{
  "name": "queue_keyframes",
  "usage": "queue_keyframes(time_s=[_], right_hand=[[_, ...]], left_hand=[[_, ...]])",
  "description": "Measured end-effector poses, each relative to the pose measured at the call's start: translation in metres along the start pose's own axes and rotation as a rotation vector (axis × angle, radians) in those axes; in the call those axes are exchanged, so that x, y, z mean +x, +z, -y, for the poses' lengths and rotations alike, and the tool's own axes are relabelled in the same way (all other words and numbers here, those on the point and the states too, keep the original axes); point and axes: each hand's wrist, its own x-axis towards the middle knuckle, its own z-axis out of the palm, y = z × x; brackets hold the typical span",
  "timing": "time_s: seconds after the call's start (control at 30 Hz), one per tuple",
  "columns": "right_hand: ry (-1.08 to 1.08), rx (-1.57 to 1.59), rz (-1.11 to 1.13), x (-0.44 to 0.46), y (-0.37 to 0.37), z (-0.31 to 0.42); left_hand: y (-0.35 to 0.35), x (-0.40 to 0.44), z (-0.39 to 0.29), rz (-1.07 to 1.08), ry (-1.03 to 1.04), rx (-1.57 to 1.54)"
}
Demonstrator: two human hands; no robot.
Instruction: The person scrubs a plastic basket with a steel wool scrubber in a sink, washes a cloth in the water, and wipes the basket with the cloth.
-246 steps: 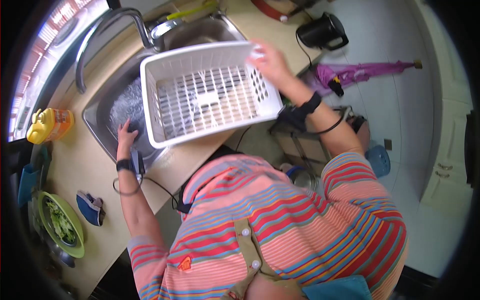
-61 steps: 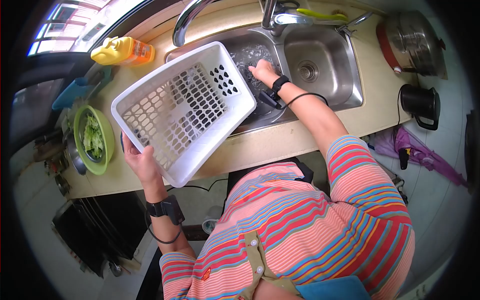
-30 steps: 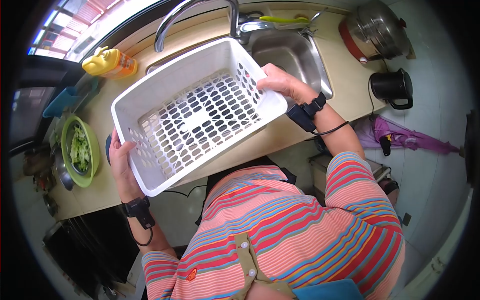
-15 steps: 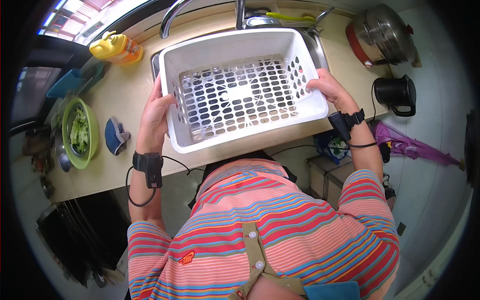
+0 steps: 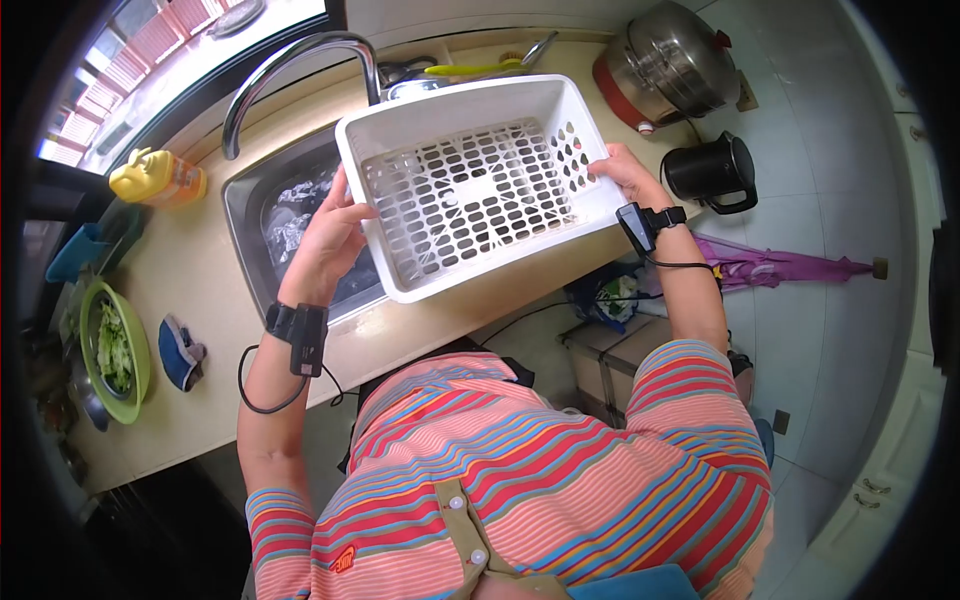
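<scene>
A white plastic basket (image 5: 480, 190) with a slotted bottom is held between my two hands, over the right part of the sink and the counter's front edge. My left hand (image 5: 335, 235) grips its left end, thumb on the rim. At the right end, my right hand (image 5: 625, 172) holds the rim, with its other fingers partly hidden behind the wall. Rippling water shows in the left basin of the metal sink (image 5: 250, 215), left of the basket. The basket covers most of the other basin.
A curved faucet (image 5: 290, 55) stands behind the sink. Left on the counter (image 5: 180, 420) are a yellow bottle (image 5: 160, 180), a green bowl of chopped greens (image 5: 137, 350) and a blue cloth item (image 5: 180, 353). At the right are a steel pot (image 5: 670, 65) and a black kettle (image 5: 710, 172).
My right hand has left the water and taken hold of the basket's right end. The basket, now held by both hands, has shifted right over the sink, uncovering the water-filled left basin.
</scene>
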Motion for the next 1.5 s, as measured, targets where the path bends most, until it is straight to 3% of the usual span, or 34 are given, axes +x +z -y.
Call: queue_keyframes(time_s=[0.2,0.3,0.4,0.53,0.67,0.8,0.87,0.9,0.93,0.97,1.07,1.13,1.23,1.43,1.5], right_hand=[[-0.010,-0.121,-0.178,0.021,-0.063,-0.025],[-0.031,-0.148,-0.157,0.026,-0.070,-0.029],[-0.003,-0.354,-0.170,0.054,-0.095,-0.046],[0.046,-0.312,-0.156,0.062,-0.103,-0.060],[0.015,-0.341,-0.189,0.052,-0.092,-0.053],[0.125,-0.236,-0.205,0.047,-0.083,-0.050],[0.002,-0.306,-0.248,0.046,-0.085,-0.051],[-0.153,-0.639,-0.469,0.052,-0.089,-0.058],[-0.311,-0.972,-0.692,0.053,-0.083,-0.058],[-0.312,-0.965,-0.687,0.050,-0.077,-0.059],[-0.523,-0.794,-0.781,0.006,-0.021,-0.021],[-0.734,-0.522,-0.703,-0.024,0.027,0.002],[-0.876,-0.390,-0.612,-0.067,0.099,0.033],[-0.811,-0.379,-0.273,-0.124,0.225,0.031],[-0.746,-0.346,-0.133,-0.125,0.260,0.015]], left_hand=[[0.031,0.049,0.022,0.058,-0.070,-0.033],[0.015,0.077,0.037,0.201,-0.108,-0.029],[0.012,0.087,0.038,0.237,-0.181,0.049],[0.001,0.083,0.034,0.261,-0.145,0.151],[-0.058,0.073,0.021,0.064,-0.158,0.374],[-0.147,0.050,0.010,-0.097,-0.177,0.558],[-0.178,0.031,0.004,-0.185,-0.212,0.718],[-0.194,0.024,-0.001,-0.257,-0.238,0.875],[-0.214,0.020,-0.001,-0.267,-0.242,0.882],[-0.232,0.017,0.001,-0.257,-0.258,1.000],[-0.266,0.018,0.019,-0.254,-0.321,1.174],[-0.300,0.034,0.048,-0.228,-0.319,1.282],[-0.277,0.044,0.076,-0.321,-0.304,1.455],[-0.252,0.081,0.140,-0.187,-0.343,1.406],[-0.252,0.097,0.168,0.089,-0.543,1.506]])
